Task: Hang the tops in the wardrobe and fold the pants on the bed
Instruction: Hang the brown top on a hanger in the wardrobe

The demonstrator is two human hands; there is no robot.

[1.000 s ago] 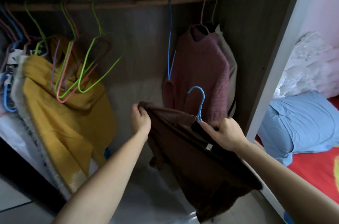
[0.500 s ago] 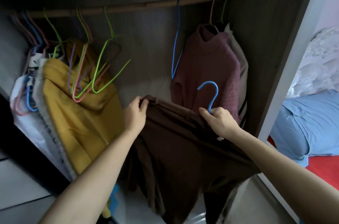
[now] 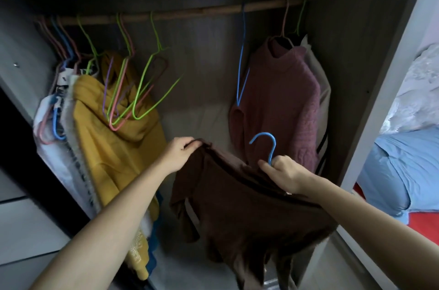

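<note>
Both your bare forearms reach forward into the wardrobe (image 3: 344, 75). Your left hand (image 3: 180, 153) pinches one shoulder edge of the brown top (image 3: 237, 206), fingers curled over the fabric. Your right hand (image 3: 286, 174) closes thumb and fingers round the wire stem of the blue hanger (image 3: 274, 147) inside the top. Its hook stands up and curls over to the left, well below the wooden rod (image 3: 190, 14).

The top is soft, matte cloth, sagging between your hands with one sleeve dangling. On the rod's right part hang one bare blue wire hanger (image 3: 242, 56), one maroon cable-knit sweater (image 3: 280, 99) just beside it, and one pale garment (image 3: 324, 90) behind that. At left, thin empty wire hangers (image 3: 142, 99) in green, pink and purple lie against a mustard garment (image 3: 114, 154). There are perhaps five, but they overlap too much to count surely.
</note>
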